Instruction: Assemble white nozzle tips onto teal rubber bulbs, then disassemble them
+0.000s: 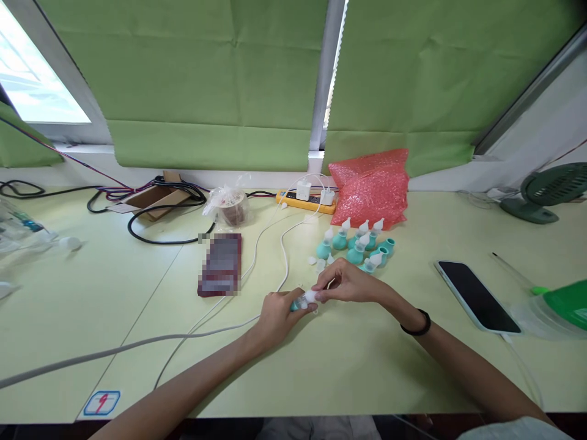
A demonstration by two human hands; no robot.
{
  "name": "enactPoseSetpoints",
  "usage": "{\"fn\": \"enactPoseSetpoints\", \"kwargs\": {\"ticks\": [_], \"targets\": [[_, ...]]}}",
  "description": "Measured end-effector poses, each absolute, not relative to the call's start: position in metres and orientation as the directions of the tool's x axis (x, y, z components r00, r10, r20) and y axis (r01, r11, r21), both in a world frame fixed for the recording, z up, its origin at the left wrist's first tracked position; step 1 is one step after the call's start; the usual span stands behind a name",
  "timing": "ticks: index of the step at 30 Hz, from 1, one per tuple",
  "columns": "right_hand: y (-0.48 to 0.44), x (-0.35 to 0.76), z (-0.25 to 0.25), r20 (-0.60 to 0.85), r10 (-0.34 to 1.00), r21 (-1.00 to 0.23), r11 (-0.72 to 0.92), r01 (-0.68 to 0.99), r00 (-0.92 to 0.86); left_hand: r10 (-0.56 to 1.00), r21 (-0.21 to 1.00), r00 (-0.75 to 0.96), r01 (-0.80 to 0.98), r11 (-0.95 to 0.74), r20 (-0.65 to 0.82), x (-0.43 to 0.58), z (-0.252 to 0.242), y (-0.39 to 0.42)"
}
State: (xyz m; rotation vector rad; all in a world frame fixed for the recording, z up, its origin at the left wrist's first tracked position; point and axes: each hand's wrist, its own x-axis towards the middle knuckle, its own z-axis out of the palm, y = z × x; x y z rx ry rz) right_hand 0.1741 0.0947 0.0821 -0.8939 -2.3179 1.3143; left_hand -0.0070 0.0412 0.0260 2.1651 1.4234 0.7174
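Observation:
Between the thumb and fingers of my left hand (276,316) is a small nasal aspirator (301,302) with a clear body and a teal end. My right hand (345,282) pinches the white piece (310,296) at its other end, so both hands meet on it just above the table. Behind my right hand stands a group of teal-bulbed nasal aspirators (355,252) with pale pointed tips. Two teal bulbs (387,245) among them show open necks. A few small whitish parts (320,265) lie left of the group, partly covered by my fingers.
Red bubble-wrap bags (370,189) lie behind the aspirators, beside a yellow power strip (293,200). White cables (202,335) cross the table near my left forearm. One phone (222,266) lies left, another phone (477,296) right. A fan (550,189) and green-topped container (566,305) stand right.

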Motion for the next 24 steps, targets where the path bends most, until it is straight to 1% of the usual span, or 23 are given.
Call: {"fn": "enactPoseSetpoints", "kwargs": {"ticks": [5,7,10,13,16,18,20,22,24], "targets": [[0.092,0.17,0.075,-0.049,0.709,-0.906,0.264,0.33,-0.703,0.939,0.652,0.303,0.68,-0.334,0.166,-0.008,0.024,0.041],[0.09,0.168,0.076,-0.044,0.732,-0.923,0.23,0.307,-0.68,0.943,0.69,0.287,0.649,-0.32,0.168,-0.009,0.024,0.042],[0.089,0.166,0.086,0.045,0.795,-0.908,0.285,0.307,-0.605,0.94,0.779,0.23,0.527,-0.339,0.253,-0.011,0.028,0.044],[0.094,0.165,0.105,0.164,0.863,-0.884,0.343,0.316,-0.478,0.922,0.847,0.123,0.365,-0.385,0.366,-0.015,0.032,0.047],[0.104,0.162,0.117,0.275,0.897,-0.861,0.39,0.326,-0.345,0.926,0.888,0.025,0.278,-0.367,0.376,-0.017,0.03,0.05],[0.111,0.156,0.116,0.345,0.898,-0.809,0.432,0.399,-0.273,0.933,0.894,-0.041,0.304,-0.33,0.358,-0.016,0.027,0.052],[0.119,0.147,0.11,0.424,0.872,-0.703,0.488,0.518,-0.246,0.935,0.876,-0.07,0.38,-0.298,0.349,-0.015,0.024,0.053],[0.126,0.138,0.101,0.462,0.838,-0.57,0.532,0.626,-0.291,0.938,0.827,-0.006,0.473,-0.302,0.346,-0.014,0.022,0.053],[0.132,0.131,0.094,0.435,0.837,-0.48,0.528,0.7,-0.333,0.928,0.749,0.129,0.557,-0.359,0.349,-0.014,0.022,0.053]]}}
